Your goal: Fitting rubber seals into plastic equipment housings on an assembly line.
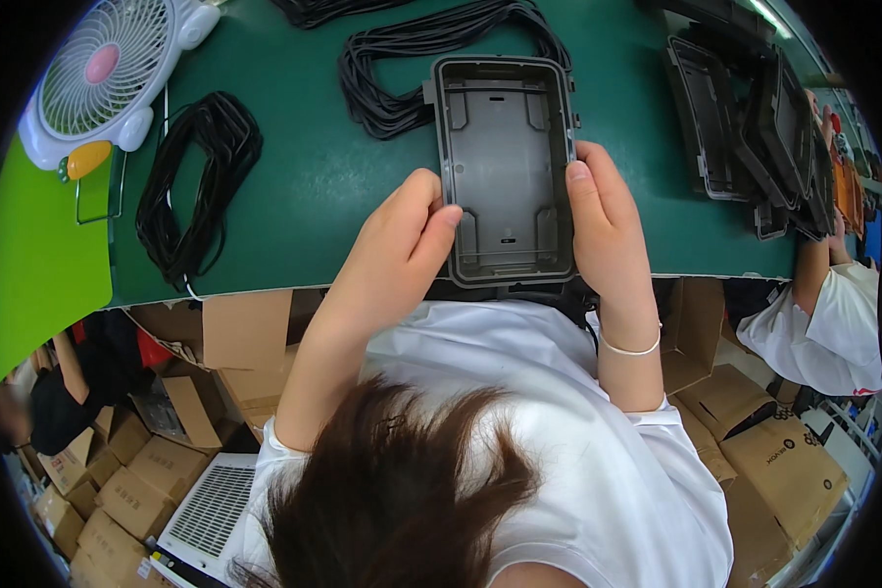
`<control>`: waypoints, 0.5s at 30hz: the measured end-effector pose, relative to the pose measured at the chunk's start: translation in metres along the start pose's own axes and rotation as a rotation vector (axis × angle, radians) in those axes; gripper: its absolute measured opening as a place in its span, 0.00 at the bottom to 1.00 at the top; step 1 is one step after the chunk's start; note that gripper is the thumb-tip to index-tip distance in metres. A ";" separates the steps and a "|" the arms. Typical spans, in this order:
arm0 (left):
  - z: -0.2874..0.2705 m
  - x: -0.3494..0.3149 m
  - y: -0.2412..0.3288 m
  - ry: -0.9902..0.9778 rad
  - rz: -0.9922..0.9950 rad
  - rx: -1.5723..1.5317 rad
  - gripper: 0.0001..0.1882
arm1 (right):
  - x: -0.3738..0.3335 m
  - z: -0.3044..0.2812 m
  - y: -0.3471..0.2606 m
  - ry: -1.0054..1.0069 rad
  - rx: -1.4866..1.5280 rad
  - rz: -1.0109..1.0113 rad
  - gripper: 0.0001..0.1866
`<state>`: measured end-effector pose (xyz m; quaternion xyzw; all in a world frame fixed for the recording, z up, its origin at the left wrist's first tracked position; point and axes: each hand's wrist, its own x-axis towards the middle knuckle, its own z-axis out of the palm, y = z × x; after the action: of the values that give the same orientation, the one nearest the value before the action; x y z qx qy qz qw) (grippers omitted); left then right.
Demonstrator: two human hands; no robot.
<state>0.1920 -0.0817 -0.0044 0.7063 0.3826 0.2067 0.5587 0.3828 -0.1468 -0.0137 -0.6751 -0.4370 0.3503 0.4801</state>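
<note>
A grey rectangular plastic housing point(505, 157), open side up, is held over the near edge of the green table point(304, 186). My left hand point(402, 245) pinches its lower left rim with thumb and fingers. My right hand point(608, 220) grips its right rim, thumb along the edge. A white band sits on that wrist. A bundle of black rubber loops point(416, 59) lies on the table just behind the housing's left side.
A second bundle of black loops point(196, 176) lies to the left, beside a small white desk fan point(103, 73). Several dark housings point(755, 127) are stacked at the far right. A co-worker's arm and white sleeve point(823, 304) are at the right. Cardboard boxes point(774, 461) stand below the table.
</note>
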 end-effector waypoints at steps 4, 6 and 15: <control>-0.004 -0.010 0.000 -0.070 -0.115 -0.075 0.10 | 0.000 0.000 -0.005 -0.029 0.015 0.056 0.14; -0.002 -0.014 -0.007 -0.091 0.000 -0.134 0.17 | 0.000 0.001 -0.004 -0.019 -0.012 0.036 0.14; -0.003 -0.016 -0.009 -0.096 0.117 -0.033 0.24 | -0.003 -0.008 -0.003 -0.020 0.407 0.260 0.17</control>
<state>0.1770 -0.0912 -0.0099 0.7272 0.3099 0.2112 0.5749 0.3882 -0.1522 -0.0086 -0.6116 -0.2715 0.4965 0.5529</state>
